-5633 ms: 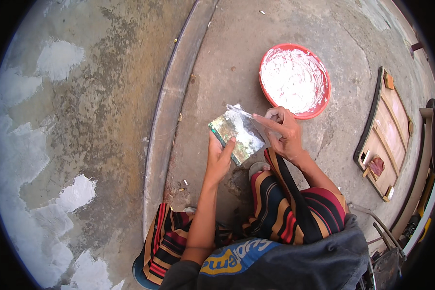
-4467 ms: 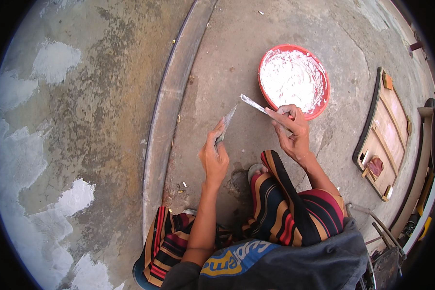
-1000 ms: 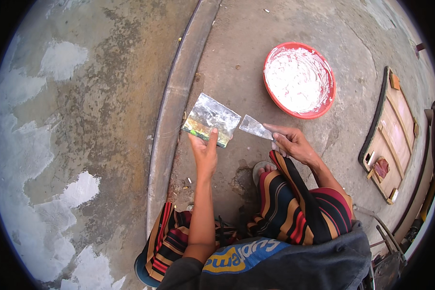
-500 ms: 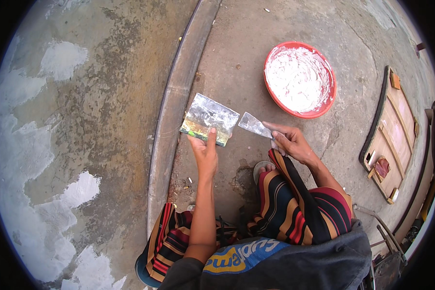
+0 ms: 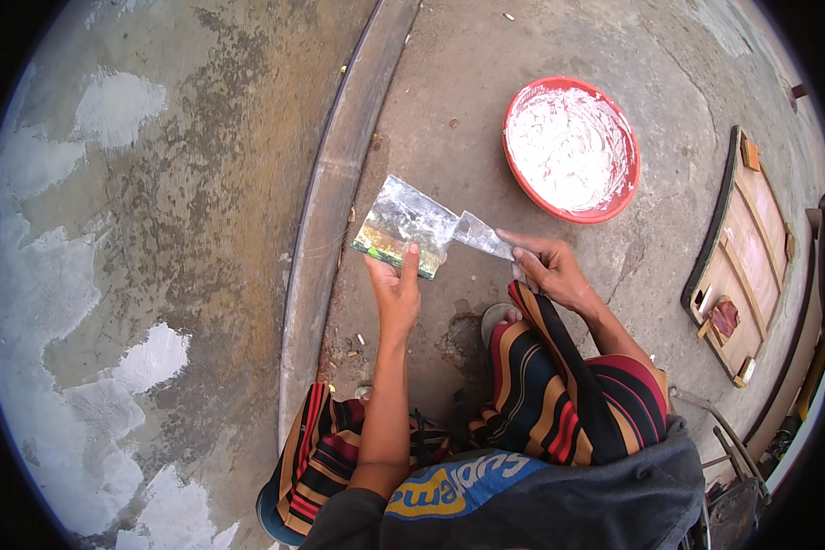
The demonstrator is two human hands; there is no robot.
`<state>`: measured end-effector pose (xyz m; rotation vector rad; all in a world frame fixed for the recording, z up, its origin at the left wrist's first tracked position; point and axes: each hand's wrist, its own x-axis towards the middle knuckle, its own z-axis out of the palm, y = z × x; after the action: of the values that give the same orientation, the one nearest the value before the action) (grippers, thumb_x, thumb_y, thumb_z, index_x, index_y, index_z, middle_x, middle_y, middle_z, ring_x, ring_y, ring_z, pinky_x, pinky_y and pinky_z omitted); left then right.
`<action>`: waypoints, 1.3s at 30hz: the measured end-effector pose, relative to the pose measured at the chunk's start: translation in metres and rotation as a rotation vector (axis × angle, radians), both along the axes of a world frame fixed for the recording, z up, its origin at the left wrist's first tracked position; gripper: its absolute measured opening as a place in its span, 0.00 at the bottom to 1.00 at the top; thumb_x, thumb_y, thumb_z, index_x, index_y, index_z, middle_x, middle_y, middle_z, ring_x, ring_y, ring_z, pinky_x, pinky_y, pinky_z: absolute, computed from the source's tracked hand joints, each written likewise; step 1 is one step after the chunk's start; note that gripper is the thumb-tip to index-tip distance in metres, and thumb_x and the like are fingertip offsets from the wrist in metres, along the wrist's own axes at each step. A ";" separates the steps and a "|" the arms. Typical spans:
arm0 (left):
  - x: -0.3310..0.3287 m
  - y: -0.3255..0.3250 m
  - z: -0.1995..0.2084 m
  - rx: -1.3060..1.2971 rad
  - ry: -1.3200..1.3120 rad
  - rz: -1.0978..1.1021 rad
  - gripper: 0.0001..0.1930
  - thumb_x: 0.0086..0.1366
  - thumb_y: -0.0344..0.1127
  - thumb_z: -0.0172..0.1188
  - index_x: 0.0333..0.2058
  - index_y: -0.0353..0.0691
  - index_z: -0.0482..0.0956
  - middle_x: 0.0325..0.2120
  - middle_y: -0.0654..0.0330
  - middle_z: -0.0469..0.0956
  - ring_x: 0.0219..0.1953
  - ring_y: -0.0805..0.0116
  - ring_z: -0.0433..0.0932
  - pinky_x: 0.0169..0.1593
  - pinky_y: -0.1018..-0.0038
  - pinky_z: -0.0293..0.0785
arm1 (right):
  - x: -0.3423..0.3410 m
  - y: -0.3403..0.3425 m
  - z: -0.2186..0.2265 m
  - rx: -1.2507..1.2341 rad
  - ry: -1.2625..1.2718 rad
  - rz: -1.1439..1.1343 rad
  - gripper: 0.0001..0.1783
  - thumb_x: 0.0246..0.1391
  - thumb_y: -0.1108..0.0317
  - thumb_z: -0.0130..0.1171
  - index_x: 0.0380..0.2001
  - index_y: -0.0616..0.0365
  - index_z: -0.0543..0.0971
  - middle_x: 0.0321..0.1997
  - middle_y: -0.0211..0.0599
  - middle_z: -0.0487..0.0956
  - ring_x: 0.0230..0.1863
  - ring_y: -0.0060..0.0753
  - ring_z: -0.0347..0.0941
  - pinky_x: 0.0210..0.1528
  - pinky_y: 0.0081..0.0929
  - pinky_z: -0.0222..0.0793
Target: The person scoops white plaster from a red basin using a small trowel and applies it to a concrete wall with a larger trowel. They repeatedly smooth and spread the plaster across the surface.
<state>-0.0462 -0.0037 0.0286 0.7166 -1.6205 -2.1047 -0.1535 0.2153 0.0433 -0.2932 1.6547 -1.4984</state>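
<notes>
My left hand (image 5: 397,286) grips a flat rectangular plate (image 5: 403,220) by its near edge, thumb on top. White putty smears the plate's upper part, and its near strip is yellowish and green. In my right hand (image 5: 550,270) is a putty knife (image 5: 482,236) with a wide metal blade, pointing left. The blade's tip meets or slightly overlaps the plate's right edge; I cannot tell whether they touch. Beyond my right hand, a red basin (image 5: 634,174) holds thick white putty (image 5: 568,147).
A wall (image 5: 238,183) with white patches fills the left side, with a raised concrete edge (image 5: 325,211) along its foot. At the right a wooden panel (image 5: 747,261) with battens lies on the concrete floor (image 5: 449,119). A metal-framed object (image 5: 729,449) stands at the lower right.
My left hand has shifted the plate slightly right, closing the gap to the putty knife's tip. My right hand has barely moved.
</notes>
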 end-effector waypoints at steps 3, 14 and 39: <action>-0.004 0.004 0.016 0.076 -0.027 -0.043 0.29 0.69 0.28 0.54 0.63 0.33 0.50 0.56 0.51 0.65 0.56 0.67 0.67 0.57 0.70 0.67 | 0.001 -0.001 0.000 0.023 -0.002 -0.011 0.20 0.67 0.67 0.46 0.61 0.50 0.73 0.20 0.19 0.67 0.21 0.11 0.58 0.23 0.15 0.58; 0.000 -0.005 0.005 0.036 -0.005 0.058 0.30 0.69 0.30 0.54 0.63 0.32 0.49 0.58 0.50 0.63 0.58 0.66 0.65 0.60 0.71 0.61 | -0.003 -0.016 0.019 0.066 0.089 0.004 0.19 0.66 0.67 0.49 0.59 0.46 0.75 0.23 0.20 0.70 0.24 0.11 0.62 0.25 0.16 0.61; -0.002 0.004 0.006 -0.031 -0.059 -0.046 0.26 0.70 0.30 0.52 0.62 0.30 0.51 0.55 0.50 0.66 0.56 0.65 0.67 0.58 0.70 0.64 | 0.007 -0.029 0.011 0.093 0.115 -0.002 0.19 0.66 0.68 0.49 0.59 0.48 0.75 0.26 0.22 0.73 0.28 0.13 0.64 0.30 0.18 0.64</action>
<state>-0.0483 0.0007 0.0349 0.7455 -1.7123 -2.1041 -0.1465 0.1866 0.0542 -0.3319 1.8100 -1.4238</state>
